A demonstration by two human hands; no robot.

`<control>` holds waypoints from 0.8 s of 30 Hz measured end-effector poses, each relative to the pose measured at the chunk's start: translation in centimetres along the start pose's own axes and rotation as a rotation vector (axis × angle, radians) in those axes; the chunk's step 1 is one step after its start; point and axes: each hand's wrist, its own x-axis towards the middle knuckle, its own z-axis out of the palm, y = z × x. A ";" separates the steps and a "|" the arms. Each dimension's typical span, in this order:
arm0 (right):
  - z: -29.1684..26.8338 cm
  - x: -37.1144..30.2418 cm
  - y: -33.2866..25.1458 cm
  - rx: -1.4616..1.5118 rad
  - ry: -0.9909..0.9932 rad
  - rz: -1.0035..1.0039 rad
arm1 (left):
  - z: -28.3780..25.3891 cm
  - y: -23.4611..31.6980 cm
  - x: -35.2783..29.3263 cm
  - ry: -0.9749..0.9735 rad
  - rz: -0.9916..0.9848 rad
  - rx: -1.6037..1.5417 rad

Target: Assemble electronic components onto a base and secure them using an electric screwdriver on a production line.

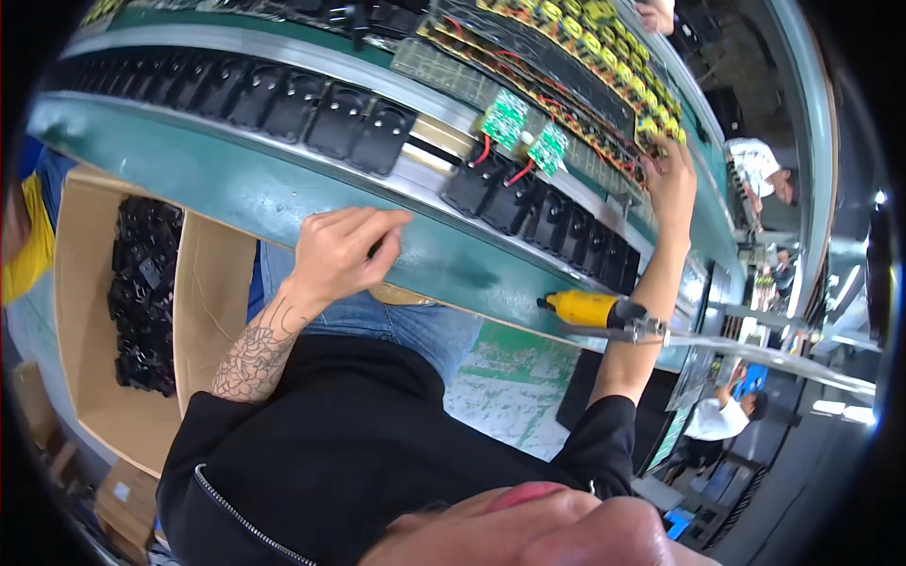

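- The green worktop (245, 189) runs from the left side across to the right, with the person standing at its near edge.
- A cardboard box (217, 283) sits to the near left, just beside the worktop, its flaps up and black plastic parts (146, 292) heaped inside.
- On the far right of the worktop lies a broad group of circuit boards (604, 47) in rows, thickly set with yellow round components.
- A long row of black casings (311, 113) stretches along a metal rail (425, 179) from the left; past a gap, a second row of black casings (552, 222) goes on toward the right.
- The right hand (656, 156) reaches far right, its bent fingers at the near right corner of the circuit boards; I cannot tell whether they grip one.
- The left hand (344, 250) hovers over the worktop's near edge, just nearer than the rail; its fingers are half curled, with a narrow gap between thumb and forefinger and nothing seen in it.
- A yellow tool (585, 308) hangs near the right forearm.
- Two small green boards (505, 118) (547, 148) rest at the far side of the second row, red wires (519, 173) running from them to its leftmost casings.
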 end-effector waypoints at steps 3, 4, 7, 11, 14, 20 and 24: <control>0.6 0.6 2.6 -0.024 -0.122 0.100 | 0.3 -0.2 0.2 -0.013 0.039 0.047; 0.7 1.1 2.0 -0.025 -0.131 0.085 | 0.1 -0.2 -0.1 -0.004 0.024 0.049; 0.5 2.0 0.6 -0.006 -0.122 0.064 | -0.3 -0.3 -0.1 -0.018 0.035 0.055; -1.8 1.7 -1.1 0.143 0.004 0.249 | -1.0 1.5 0.7 -0.014 -0.121 -0.239; -3.5 2.0 -3.8 0.302 0.120 0.404 | -2.4 4.4 3.8 0.032 -0.338 -0.734; -6.6 -0.1 -12.3 0.815 0.398 0.367 | 4.0 8.6 14.0 -0.393 -0.720 -1.241; -6.4 -3.2 -14.0 0.866 0.439 0.318 | 6.6 8.7 15.3 -0.491 -0.790 -1.830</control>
